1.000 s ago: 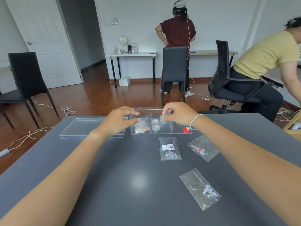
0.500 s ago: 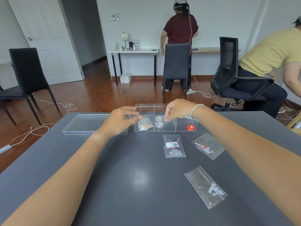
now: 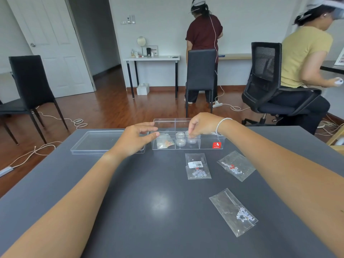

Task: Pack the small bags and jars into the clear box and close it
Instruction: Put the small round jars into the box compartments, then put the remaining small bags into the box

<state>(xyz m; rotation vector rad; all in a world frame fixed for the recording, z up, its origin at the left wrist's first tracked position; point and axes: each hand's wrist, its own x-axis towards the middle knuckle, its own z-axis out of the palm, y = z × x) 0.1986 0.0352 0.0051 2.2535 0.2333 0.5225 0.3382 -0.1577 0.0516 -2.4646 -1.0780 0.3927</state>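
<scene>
The clear divided box (image 3: 204,146) stands at the table's far edge. Its left compartment holds a small bag (image 3: 164,143); its middle compartment holds two clear jars (image 3: 180,138). My right hand (image 3: 202,125) reaches down into that middle compartment, fingertips pinched on a third small jar (image 3: 191,140) low inside it. My left hand (image 3: 135,138) rests at the box's left end, thumb against its wall, fingers apart. The clear lid (image 3: 96,142) lies flat to the left of the box. Three small bags of beads lie in front: one labelled (image 3: 197,166), one with red beads (image 3: 235,165), one nearest me (image 3: 233,211).
The dark grey table (image 3: 130,211) ends just behind the box. Beyond it are black chairs (image 3: 29,81), cables on the wooden floor, a standing person (image 3: 203,34) and a seated person (image 3: 305,58) in an office chair at the right.
My right hand has lowered the small jar into the box's middle compartment. My left hand has stayed at the box's left end. The camera view has shifted slightly.
</scene>
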